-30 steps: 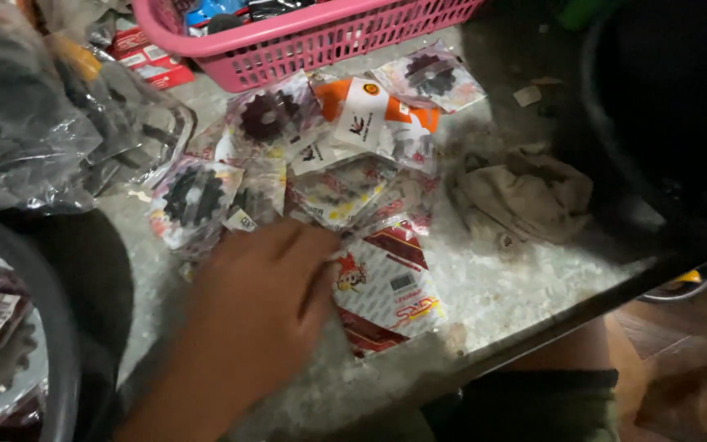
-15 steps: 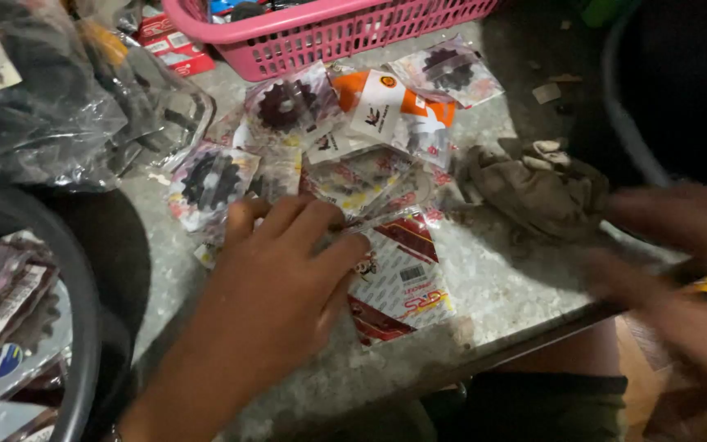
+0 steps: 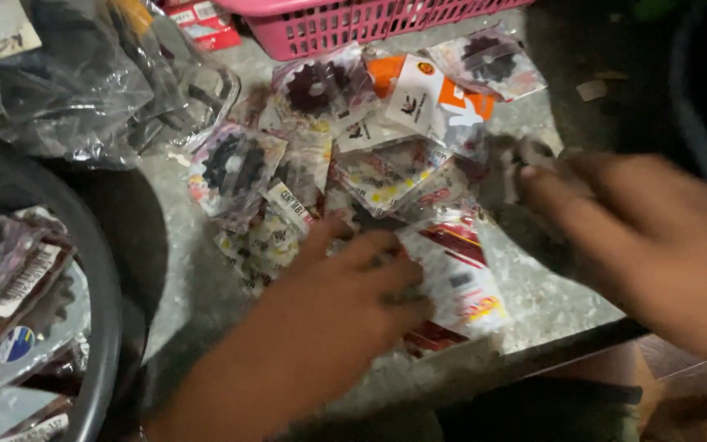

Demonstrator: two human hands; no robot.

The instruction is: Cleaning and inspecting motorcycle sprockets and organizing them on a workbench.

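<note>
Clear plastic sprocket packets lie heaped on the table, one with an orange-and-white card. A red-and-white packet lies nearest the edge. More bagged parts with a barcode label sit far left.

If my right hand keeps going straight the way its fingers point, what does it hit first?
The right hand points left, so it would probably first meet the grey rag at its fingertips, then the packaged sprockets. Motion blur makes depth uncertain.

Table centre: a heap of bagged sprocket packets lies on the stone tabletop.
Behind the heap: a plastic basket.
Far left: a tyre beside bagged parts.
On the heap's near edge: the left hand.
Right of the heap: the right hand, above a crumpled rag.
</note>
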